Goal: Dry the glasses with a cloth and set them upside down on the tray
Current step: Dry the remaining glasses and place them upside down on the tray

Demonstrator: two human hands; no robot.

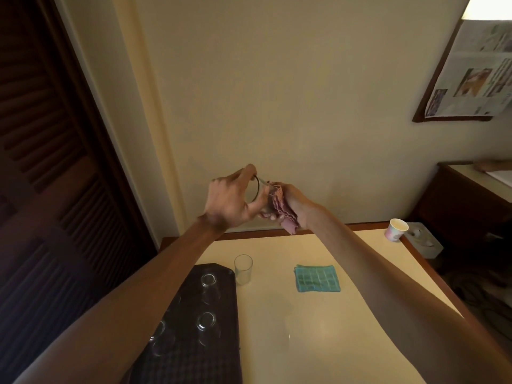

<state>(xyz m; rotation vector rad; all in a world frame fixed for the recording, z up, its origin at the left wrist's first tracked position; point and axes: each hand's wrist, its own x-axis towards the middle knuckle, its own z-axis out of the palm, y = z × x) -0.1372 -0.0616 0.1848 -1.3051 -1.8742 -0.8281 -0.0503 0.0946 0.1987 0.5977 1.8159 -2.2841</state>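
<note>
My left hand (228, 200) grips a clear glass (259, 194) raised in front of the wall, lying sideways with its rim toward me. My right hand (295, 205) holds a bunched pink cloth (279, 207) pressed against the glass. Below, a dark tray (221, 339) lies on the cream table (332, 328) at the left, with several glasses upside down on it, such as one (208, 281) at the far end and one (206, 321) in the middle. Another clear glass (243, 269) stands upright on the table just right of the tray's far corner.
A folded teal cloth (317, 278) lies on the table to the right of the upright glass. A paper cup (396, 230) stands at the far right corner. A dark louvred door is at the left, and a dark side cabinet (465, 200) at the right.
</note>
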